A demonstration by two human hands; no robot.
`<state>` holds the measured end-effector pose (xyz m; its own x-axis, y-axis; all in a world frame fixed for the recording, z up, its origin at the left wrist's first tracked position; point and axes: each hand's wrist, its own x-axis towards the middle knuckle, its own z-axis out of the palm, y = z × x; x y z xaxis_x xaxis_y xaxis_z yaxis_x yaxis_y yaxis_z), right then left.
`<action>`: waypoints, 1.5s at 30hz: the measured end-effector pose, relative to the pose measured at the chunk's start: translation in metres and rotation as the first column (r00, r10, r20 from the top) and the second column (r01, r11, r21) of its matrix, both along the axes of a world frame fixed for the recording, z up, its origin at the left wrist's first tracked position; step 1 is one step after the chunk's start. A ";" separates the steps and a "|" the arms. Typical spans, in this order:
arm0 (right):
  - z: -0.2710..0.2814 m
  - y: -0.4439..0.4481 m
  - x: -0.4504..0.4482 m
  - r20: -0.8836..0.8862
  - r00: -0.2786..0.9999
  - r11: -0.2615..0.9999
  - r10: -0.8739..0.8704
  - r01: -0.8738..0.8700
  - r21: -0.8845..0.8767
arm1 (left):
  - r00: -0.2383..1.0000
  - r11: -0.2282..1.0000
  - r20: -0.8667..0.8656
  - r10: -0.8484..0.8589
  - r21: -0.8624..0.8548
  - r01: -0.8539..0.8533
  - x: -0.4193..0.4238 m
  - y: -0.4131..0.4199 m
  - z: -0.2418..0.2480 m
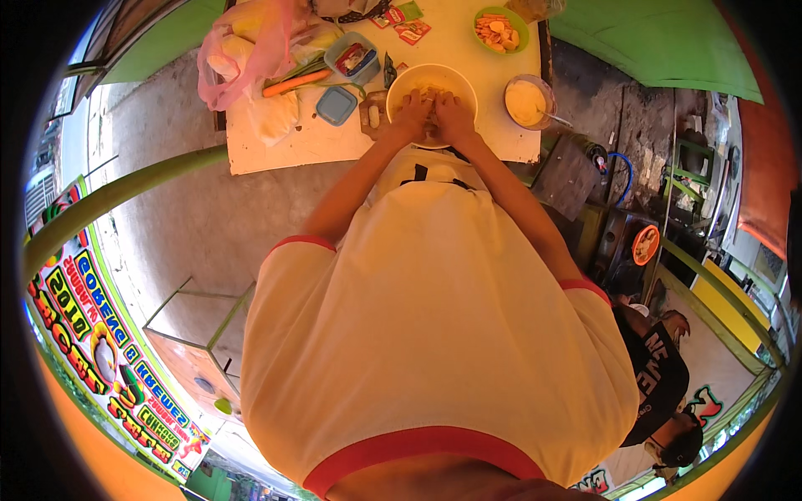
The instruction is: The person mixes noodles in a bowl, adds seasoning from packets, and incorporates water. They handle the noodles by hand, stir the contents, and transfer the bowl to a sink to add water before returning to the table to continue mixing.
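Observation:
Both hands reach into a pale round bowl (471, 84) near the front edge of the table. Inside it lies a yellowish-brown food mixture (431, 130). My left hand (410, 114) is in the left half, its curled fingers touching the mixture. Close beside it, my right hand (453, 114) also has its fingers bent down into the food. Their fingertips are partly hidden, so whether either hand grips a portion is unclear. A wooden board (369, 128) with a handle slot shows at the bowl's left side.
Right of the bowl stand a basin of pale batter (525, 103) with a spoon and a green bowl (481, 44) of cut orange pieces. To the left are a blue container (369, 70), its lid (336, 106), a carrot (297, 82) and pink bags (216, 84). A person (664, 376) is behind at right.

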<state>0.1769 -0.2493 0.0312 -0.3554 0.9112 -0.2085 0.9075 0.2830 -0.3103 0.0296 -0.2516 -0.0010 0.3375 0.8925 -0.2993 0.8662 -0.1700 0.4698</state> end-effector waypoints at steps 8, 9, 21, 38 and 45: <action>-0.012 0.035 0.030 -0.319 0.947 0.949 -0.030 -0.072 -0.305 | 0.958 0.954 0.284 0.034 -0.296 0.054 -0.034 0.029 -0.003; 0.004 0.029 0.032 -0.336 0.942 0.963 -0.011 -0.081 -0.258 | 0.960 0.961 0.279 0.029 -0.273 0.050 -0.039 0.028 0.020; -0.020 0.038 0.018 -0.138 0.989 0.918 -0.060 0.001 -0.397 | 0.989 0.980 0.141 0.038 -0.198 -0.009 -0.014 0.026 -0.023; -0.031 0.034 0.030 -0.229 0.973 0.928 -0.011 -0.075 -0.365 | 0.777 0.792 0.473 0.415 -0.608 -0.054 -0.022 0.037 -0.035; 0.017 0.010 -0.003 0.084 0.996 0.984 -0.011 0.026 -0.178 | 0.999 0.979 0.006 -0.051 -0.195 0.051 -0.012 0.017 0.004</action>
